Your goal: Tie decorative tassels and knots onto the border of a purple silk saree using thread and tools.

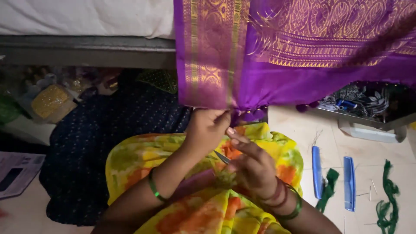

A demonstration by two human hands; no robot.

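just above left grip (207,128), purple cloth edge (208,102)

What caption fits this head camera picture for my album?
Left hand pinches the purple cloth edge; right hand holds scissors over a yellow lap, combs nearby.

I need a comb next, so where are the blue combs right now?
In the head view, the two blue combs lie on the floor at the right, beside the green thread, right of the right hand.
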